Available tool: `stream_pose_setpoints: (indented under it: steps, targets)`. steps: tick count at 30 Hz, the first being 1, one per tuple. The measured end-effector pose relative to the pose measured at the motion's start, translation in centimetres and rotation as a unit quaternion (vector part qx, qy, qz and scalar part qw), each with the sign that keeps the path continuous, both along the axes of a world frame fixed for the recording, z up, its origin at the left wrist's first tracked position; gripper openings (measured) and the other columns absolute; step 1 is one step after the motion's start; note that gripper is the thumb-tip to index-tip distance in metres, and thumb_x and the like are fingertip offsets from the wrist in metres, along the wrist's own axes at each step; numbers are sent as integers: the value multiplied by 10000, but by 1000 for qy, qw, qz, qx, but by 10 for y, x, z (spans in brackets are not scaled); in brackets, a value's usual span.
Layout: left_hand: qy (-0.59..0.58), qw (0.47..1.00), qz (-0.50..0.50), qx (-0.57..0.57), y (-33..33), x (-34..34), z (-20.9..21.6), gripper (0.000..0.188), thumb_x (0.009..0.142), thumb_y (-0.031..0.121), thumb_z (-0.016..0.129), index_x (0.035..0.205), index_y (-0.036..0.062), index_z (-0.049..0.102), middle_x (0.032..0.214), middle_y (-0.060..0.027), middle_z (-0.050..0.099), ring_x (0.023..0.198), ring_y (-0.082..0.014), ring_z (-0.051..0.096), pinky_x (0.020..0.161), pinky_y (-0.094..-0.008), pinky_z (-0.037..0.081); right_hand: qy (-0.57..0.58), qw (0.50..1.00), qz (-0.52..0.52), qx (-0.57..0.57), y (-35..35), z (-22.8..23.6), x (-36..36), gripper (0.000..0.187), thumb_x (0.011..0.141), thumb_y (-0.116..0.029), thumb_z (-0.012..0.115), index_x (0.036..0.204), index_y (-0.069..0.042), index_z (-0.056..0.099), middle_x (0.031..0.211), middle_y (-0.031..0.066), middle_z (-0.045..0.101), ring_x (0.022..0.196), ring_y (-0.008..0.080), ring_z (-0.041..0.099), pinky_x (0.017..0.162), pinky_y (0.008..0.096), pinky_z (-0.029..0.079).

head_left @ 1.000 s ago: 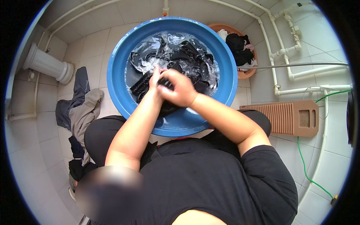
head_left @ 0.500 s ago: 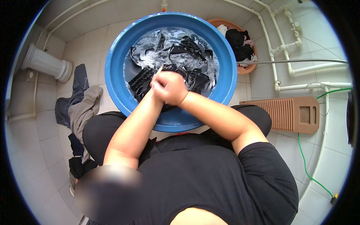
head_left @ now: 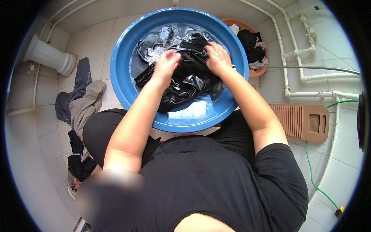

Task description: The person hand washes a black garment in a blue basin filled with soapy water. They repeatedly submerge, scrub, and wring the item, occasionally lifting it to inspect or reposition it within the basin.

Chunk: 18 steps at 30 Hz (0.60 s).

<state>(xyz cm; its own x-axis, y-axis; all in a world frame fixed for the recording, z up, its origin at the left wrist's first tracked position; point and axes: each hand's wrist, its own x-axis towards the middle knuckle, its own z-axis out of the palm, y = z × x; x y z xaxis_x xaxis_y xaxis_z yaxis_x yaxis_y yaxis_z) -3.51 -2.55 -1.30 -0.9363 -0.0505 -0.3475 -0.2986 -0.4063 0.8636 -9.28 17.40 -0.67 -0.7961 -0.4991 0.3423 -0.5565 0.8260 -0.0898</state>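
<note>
A shiny wet black garment (head_left: 189, 65) lies bunched in soapy water inside a large blue tub (head_left: 117, 73), its lower folds resting on the ribbed slope at the near side. My left hand (head_left: 167, 66) is at the garment's left side, with fingers curled and thumb close to them at the cloth. At the garment's upper right edge, my right hand (head_left: 217, 58) bends its fingers over the fabric; some suds cling to its back. Cloth spans the gap between the two hands. More dark cloth with a gathered band (head_left: 143, 77) floats left of my left hand.
An orange-brown basin (head_left: 264, 69) of mixed clothes stands behind the tub at right. A brown washboard (head_left: 293, 120) lies right of my knee. Grey and beige trousers (head_left: 89, 101) lie on the left floor. White pipes (head_left: 324, 77) and a green cord (head_left: 313, 174) run at right.
My hands were pressed together over the tub's middle; they have moved apart, the right one up and rightward. The black garment is now spread between them, and the ribbed slope shows.
</note>
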Motion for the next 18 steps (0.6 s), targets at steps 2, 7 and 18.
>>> stream_pose_setpoints:
  steps: [2, 7, 18]
  targets:
    - [25, 997, -48, -61, 12, 9, -7, 528, 798, 108, 617, 1242, -42, 373, 1193, -147, 485, 1104, -209, 469, 948, -314, 357, -83, 979, 172, -65, -16, 4, -1, 495, 638, 23, 545, 1125, -61, 510, 1252, 138, 470, 1147, 299, 453, 957, 368, 385]
    - [115, 989, -47, 84, 12, 14, -1, 492, 786, 29, 592, 1232, -26, 392, 1223, -145, 469, 1117, -198, 469, 976, -305, 355, -305, 950, 67, -1, -31, 21, 10, 477, 674, -62, 571, 1147, -108, 524, 1012, 162, 607, 949, 320, 577, 814, 393, 467]
    - [148, 849, -336, -380, 16, 22, 34, 583, 586, 342, 743, 1065, 53, 577, 923, -140, 633, 863, -218, 601, 820, -315, 436, -300, 620, 168, -705, 3, 122, -11, 137, 821, -41, 522, 948, -17, 567, 953, 115, 612, 875, 224, 593, 817, 341, 479]
